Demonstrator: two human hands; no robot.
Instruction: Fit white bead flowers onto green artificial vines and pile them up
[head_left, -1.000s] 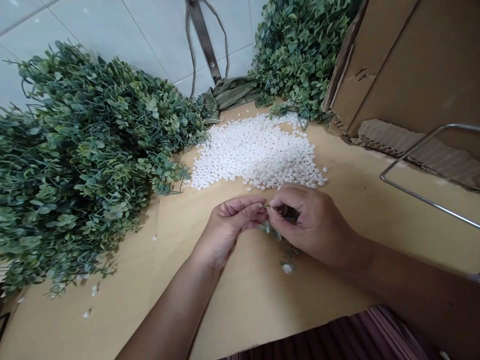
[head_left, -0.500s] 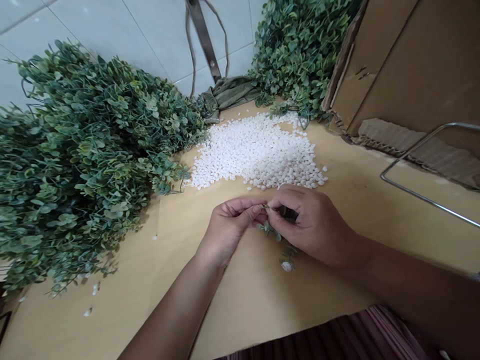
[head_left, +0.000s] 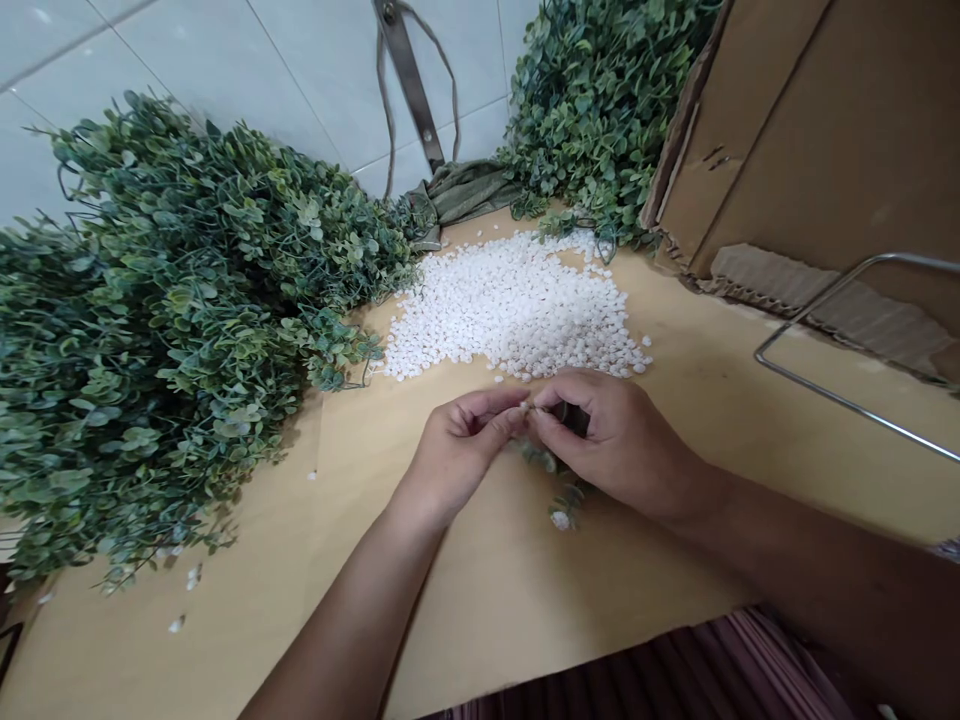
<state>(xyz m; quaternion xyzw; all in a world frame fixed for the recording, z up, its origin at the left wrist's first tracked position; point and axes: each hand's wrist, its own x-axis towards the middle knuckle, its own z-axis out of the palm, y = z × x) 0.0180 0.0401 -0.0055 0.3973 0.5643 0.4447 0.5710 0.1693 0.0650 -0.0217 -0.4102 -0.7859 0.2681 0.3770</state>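
Note:
My left hand (head_left: 461,445) and my right hand (head_left: 619,440) meet fingertip to fingertip in front of the white pile. A tiny white flower bud (head_left: 524,406) shows between the left thumb and forefinger, partly hidden. The right thumb and forefinger pinch the tip of an artificial leaf sprig against it. Part of this green sprig (head_left: 572,493) hangs below the right hand, slightly blurred, with a white bud (head_left: 560,520) on its lower end. Just beyond the hands lies a spread heap of small white buds (head_left: 510,310).
Bushy artificial greenery (head_left: 187,300) fills the left side, and another bunch (head_left: 600,110) stands at the back right. A torn cardboard box (head_left: 810,150) and a bent metal rod (head_left: 840,395) are at the right. Dark green cloth (head_left: 472,190) lies by the tiled wall.
The hanging sprig end has swung slightly left. A white bud now shows between the fingertips, where it was hardly visible before. Both hands stay in nearly the same place.

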